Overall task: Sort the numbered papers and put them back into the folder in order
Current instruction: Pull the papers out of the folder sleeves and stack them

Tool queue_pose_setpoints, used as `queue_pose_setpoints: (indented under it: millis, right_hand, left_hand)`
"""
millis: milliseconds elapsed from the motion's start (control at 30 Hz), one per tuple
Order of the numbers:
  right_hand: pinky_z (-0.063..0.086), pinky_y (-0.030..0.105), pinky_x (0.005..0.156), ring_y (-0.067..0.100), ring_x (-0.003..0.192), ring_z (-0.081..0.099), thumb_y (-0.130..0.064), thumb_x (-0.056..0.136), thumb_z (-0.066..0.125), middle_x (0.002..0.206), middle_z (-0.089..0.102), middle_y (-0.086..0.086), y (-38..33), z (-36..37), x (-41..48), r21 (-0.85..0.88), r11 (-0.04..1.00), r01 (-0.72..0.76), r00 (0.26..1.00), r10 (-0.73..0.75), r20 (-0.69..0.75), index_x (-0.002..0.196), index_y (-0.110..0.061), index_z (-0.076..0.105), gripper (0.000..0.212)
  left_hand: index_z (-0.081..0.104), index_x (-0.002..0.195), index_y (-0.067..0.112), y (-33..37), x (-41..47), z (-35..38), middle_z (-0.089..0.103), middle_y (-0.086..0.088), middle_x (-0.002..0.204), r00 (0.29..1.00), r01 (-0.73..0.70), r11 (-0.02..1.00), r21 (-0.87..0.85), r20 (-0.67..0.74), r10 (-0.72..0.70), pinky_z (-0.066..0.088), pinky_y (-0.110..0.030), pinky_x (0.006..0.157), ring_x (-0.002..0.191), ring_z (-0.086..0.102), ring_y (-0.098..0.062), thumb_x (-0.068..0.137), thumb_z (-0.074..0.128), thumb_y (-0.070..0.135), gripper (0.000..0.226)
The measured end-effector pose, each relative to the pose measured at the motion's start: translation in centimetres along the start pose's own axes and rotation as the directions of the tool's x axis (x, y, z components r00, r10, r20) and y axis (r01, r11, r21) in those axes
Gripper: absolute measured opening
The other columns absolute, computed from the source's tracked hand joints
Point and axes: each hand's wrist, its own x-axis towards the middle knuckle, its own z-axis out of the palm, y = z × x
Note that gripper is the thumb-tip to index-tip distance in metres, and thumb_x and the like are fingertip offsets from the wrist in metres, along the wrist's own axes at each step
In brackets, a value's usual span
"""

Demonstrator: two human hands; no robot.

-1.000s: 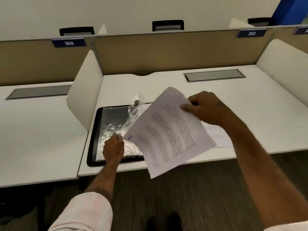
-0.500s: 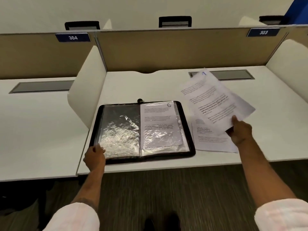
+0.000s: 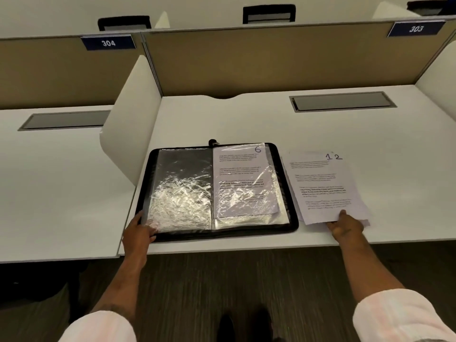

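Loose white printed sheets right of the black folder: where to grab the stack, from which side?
Take the stack of white printed sheets at its near short edge, from the desk's front. It lies flat on the white desk, so that edge, close to the rim, likely lets fingers slip under. The right hand pinches there.

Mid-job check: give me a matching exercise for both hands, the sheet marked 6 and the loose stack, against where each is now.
1. left hand
2. right hand
3. sheet 6
4. stack

A. on the desk, right of the folder
B. in the folder's right sleeve
C. pinches the stack's near edge
D. holds the folder's near left corner

Pairs: 1-D, 2-C, 3-B, 4-A
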Motion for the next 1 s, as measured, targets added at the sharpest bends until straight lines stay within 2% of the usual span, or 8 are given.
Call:
queue_pose_setpoints:
  millis: [100, 200, 300, 433, 567, 767, 867, 1000]
  right_hand:
    - [0.059, 0.044, 0.077, 0.028, 0.094, 0.066, -0.041, 0.093, 0.06, 0.123, 0.06, 0.014, 1.5, -0.2, 1.5, -0.15, 0.983, -0.109, 0.989, 0.092, -0.116, 0.135, -0.009, 0.043, 0.055]
    - [0.059, 0.045, 0.073, 0.032, 0.077, 0.068, -0.057, 0.089, 0.055, 0.096, 0.068, 0.018, 1.8, -0.4, 0.3, -0.643, 0.764, -0.051, 0.926, -0.205, -0.317, 0.117, 0.001, 0.057, 0.064]
    - [0.055, 0.045, 0.083, 0.037, 0.089, 0.065, -0.052, 0.093, 0.048, 0.101, 0.068, 0.023, 1.9, 1.2, -2.3, -0.781, 0.611, 0.129, 0.904, -0.396, -0.16, 0.11, 0.002, 0.063, 0.059]
    - [0.048, 0.029, 0.078, 0.023, 0.08, 0.061, -0.047, 0.097, 0.046, 0.102, 0.07, 0.012, 3.3, 5.1, -7.9, -0.805, 0.317, 0.502, 0.832, -0.43, 0.35, 0.107, -0.011, 0.064, 0.041]
    - [0.033, 0.037, 0.108, 0.024, 0.134, 0.043, -0.078, 0.087, 0.021, 0.148, 0.044, 0.006, 7.5, 7.9, -11.5, -0.709, -0.095, 0.699, 0.68, -0.218, 0.7, 0.14, -0.03, 0.047, 0.076]
    - [0.024, 0.072, 0.1, 0.051, 0.136, 0.03, -0.068, 0.091, -0.006, 0.145, 0.036, 0.034, 12.1, 9.7, -12.4, -0.642, -0.437, 0.63, 0.7, -0.04, 0.713, 0.136, -0.034, 0.052, 0.081]
    - [0.007, 0.068, 0.11, 0.045, 0.145, 0.003, -0.066, 0.079, -0.028, 0.154, 0.017, 0.031, 13.1, 9.6, -12.1, -0.59, -0.527, 0.612, 0.664, -0.064, 0.745, 0.151, -0.04, 0.019, 0.089]
    - [-0.004, 0.06, 0.114, 0.036, 0.148, -0.006, -0.048, 0.102, 0.02, 0.16, 0.004, 0.023, 13.1, 9.7, -11.9, -0.58, -0.515, 0.631, 0.666, -0.024, 0.746, 0.152, -0.037, -0.008, 0.058]
  left_hand:
    - [0.063, 0.125, 0.011, 0.2, 0.3, 0.1, 0.066, -0.009, 0.113, 0.998, 0.066, 0.997, -0.04, -0.022, -0.066, 0.054, -0.034, 0.083, 0.1, 0.065, -0.025, 0.092, 0.063, 0.012, 0.033]
    - [0.068, 0.103, 0.012, 0.2, 1.0, 0.2, 0.068, -0.01, 0.103, 0.994, 0.099, 0.995, 0.023, -0.049, -0.098, 0.055, -0.034, 0.081, 0.095, 0.066, -0.025, 0.088, 0.063, 0.015, 0.016]
    - [0.068, 0.083, 0.012, 0.2, 1.3, 0.4, 0.067, -0.009, 0.091, 0.995, 0.069, 0.977, 0.2, -0.087, -0.053, 0.053, -0.039, 0.082, 0.087, 0.064, -0.028, 0.084, 0.059, 0.012, 0.009]
    - [0.066, 0.117, 0.005, 0.0, 1.2, 1.7, 0.06, -0.016, 0.126, 0.977, -0.129, 0.837, 0.532, -0.076, 0.199, 0.048, -0.042, 0.094, 0.113, 0.058, -0.033, 0.09, 0.058, 0.012, 0.028]
    - [0.064, 0.12, 0.013, 0.7, 0.0, 5.4, 0.044, -0.004, 0.145, 0.884, -0.44, 0.625, 0.644, 0.189, 0.427, 0.042, -0.043, 0.103, 0.126, 0.048, -0.026, 0.09, 0.061, 0.016, 0.03]
    - [0.047, 0.143, 0.018, 1.2, -3.1, 11.9, 0.038, -0.001, 0.153, 0.608, -0.793, 0.302, 0.529, 0.723, 0.328, 0.035, -0.033, 0.109, 0.138, 0.038, -0.018, 0.098, 0.054, 0.034, 0.049]
    - [0.045, 0.145, 0.019, 1.0, -4.3, 14.1, 0.039, 0.001, 0.153, 0.543, -0.835, 0.235, 0.497, 0.813, 0.209, 0.034, -0.032, 0.11, 0.139, 0.036, -0.018, 0.097, 0.055, 0.041, 0.054]
    - [0.047, 0.142, 0.019, 0.5, -4.9, 15.4, 0.047, -0.001, 0.146, 0.533, -0.845, 0.155, 0.512, 0.83, 0.165, 0.039, -0.034, 0.104, 0.132, 0.044, -0.02, 0.092, 0.06, 0.049, 0.06]
